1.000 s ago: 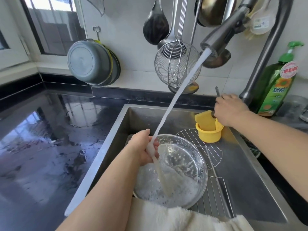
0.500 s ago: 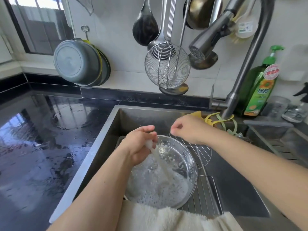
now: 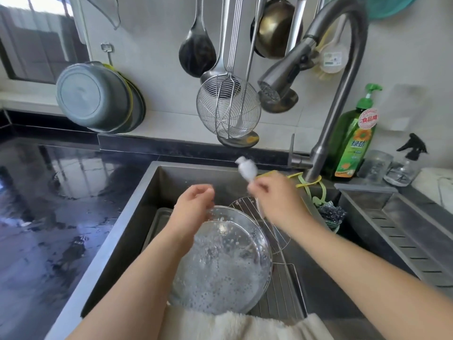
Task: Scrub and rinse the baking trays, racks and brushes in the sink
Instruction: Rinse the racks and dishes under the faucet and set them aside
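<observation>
While the tap (image 3: 282, 77) runs dry above it, the steel sink (image 3: 137, 212) holds most of the washing. At far left, gray basins (image 3: 95, 96) hang stacked on the wall over the wet black counter (image 3: 49, 204); how many are in the stack I cannot tell. Left in the sink, the corner of one baking tray (image 3: 157, 219) shows under a round glass dish (image 3: 225, 263), which holds foamy, bubbly water. Over the dish's far left rim hangs the left hand (image 3: 193, 204), fingers loosely curled, holding nothing. On the wall beyond hang one dark ladle (image 3: 196, 52), one wire skimmer (image 3: 228, 106) and a brass-colored ladle (image 3: 274, 28), with further handles among them. To the right, the right hand (image 3: 277, 197) pinches one white brush (image 3: 246, 170) by its handle, the pale head raised toward the far wall of the sink, blurred. Two wire racks lie in the sink: a round rack (image 3: 274, 224) partly beneath the dish, and a rectangular rack (image 3: 284, 295) near the front edge. A pale towel (image 3: 245, 325) lies across the near rim. Right of the tap's base stand one green soap bottle (image 3: 353, 138), one clear jar (image 3: 376, 165) and one clear spray bottle (image 3: 404, 165) with a black trigger. A dark scrubber (image 3: 331, 214) sits in a cup at the sink's right wall
</observation>
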### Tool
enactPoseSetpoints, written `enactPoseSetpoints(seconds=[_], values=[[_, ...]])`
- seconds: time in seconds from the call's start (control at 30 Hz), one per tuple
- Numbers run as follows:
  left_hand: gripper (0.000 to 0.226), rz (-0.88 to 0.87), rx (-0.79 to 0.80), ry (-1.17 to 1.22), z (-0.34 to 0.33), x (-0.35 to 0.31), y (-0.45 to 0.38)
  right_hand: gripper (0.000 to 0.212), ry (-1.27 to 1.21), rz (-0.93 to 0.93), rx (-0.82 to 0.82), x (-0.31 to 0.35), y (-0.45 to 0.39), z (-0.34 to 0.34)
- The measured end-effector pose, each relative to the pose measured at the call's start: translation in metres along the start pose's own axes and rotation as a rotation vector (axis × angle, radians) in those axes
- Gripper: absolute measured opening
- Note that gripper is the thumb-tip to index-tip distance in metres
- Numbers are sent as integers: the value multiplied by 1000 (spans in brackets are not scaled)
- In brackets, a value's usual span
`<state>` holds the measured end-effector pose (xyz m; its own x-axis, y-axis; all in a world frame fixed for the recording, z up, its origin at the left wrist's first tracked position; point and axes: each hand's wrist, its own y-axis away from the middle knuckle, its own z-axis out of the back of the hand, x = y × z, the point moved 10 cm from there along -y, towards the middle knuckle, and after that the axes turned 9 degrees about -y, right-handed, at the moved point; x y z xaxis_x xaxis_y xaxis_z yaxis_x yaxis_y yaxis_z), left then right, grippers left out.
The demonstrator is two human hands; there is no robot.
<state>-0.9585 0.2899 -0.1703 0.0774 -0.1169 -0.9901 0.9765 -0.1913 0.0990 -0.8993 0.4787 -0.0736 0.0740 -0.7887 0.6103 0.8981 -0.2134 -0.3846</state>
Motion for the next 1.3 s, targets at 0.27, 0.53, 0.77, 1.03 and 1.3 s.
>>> enactPoseSetpoints(seconds=[0.27,0.53,0.77,1.03,1.3], values=[[14,124,-18,-682,7,39,-15,34,247,-211,-185,-83,-70,16],[49,289,100,-995,15,75,-32,27,398,-336,-233,-87,-79,52],[47,402,19,-1042,41,85,-21,26,81,-612,52,-118,-101,36],[43,394,-7,-978,52,77,-10,67,-32,-546,106,-97,-77,41],[32,337,-249,-746,73,50,-2,28,-827,-61,-194,67,-65,144]])
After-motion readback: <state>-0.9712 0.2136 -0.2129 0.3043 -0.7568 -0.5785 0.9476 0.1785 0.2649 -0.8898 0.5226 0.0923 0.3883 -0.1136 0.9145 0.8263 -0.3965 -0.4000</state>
